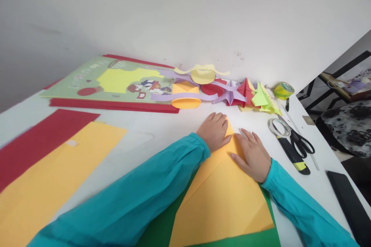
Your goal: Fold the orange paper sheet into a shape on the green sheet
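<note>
Basically, folded orange-yellow paper [223, 200], pointed end away from the person, lying over a green sheet [162, 225] on the white tabletop [142, 146]. Should handle light, fairly stiff along the creases, bendy across the wide panel; likely slides easily, and the narrow tip would crumple first. Best hold: flat fingers on the folded edges just below the tip, not the loose near corners. Left hand [213, 131] at the tip, fingers part-curled, thumb out across the paper; can't tell if anything is pinched. Right hand [253, 157] loosely spread, fingers and thumb resting on the right slanted edge, no visible grip. Right of it: tape roll [271, 126], black-handled scissors [301, 142], utility knife [290, 152]. Left: yellow-orange sheet [66, 166] overlapping a red sheet [40, 142]. Beyond: folded paper stars [246, 92].
</note>
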A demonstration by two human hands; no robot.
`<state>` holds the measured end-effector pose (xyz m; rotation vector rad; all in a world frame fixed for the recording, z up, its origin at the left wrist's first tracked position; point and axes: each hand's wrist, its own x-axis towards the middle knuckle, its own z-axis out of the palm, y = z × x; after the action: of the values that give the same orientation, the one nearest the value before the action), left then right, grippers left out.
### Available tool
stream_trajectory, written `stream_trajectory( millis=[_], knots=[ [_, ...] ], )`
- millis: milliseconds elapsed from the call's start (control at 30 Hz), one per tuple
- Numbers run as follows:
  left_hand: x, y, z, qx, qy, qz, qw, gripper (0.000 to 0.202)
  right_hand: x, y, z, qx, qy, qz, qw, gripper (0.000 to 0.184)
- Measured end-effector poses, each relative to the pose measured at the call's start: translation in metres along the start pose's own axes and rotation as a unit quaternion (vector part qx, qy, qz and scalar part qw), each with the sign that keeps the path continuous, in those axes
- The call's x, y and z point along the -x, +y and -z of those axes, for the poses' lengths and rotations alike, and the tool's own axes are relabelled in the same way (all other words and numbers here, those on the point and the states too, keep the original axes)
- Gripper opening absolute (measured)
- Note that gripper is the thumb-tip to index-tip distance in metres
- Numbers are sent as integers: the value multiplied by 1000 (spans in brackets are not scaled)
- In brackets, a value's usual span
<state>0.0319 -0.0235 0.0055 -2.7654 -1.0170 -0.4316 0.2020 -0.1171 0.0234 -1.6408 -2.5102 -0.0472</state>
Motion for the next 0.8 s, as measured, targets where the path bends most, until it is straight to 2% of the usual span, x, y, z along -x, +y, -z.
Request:
stream_trajectory(
  millis=[367,533,800],
  knots=[
    [0,0,-1,2,-2,-7,1000,46,-31,0,-4,5,-27,-17,999,62],
    [1,-1,-1,18,15,-18,1000,41,-40,5,-2,-13,-21,-14,1000,60],
    [0,-3,-4,28,1,-18,999,47,-55,11,-4,-29,-32,-17,999,60]
  ],
)
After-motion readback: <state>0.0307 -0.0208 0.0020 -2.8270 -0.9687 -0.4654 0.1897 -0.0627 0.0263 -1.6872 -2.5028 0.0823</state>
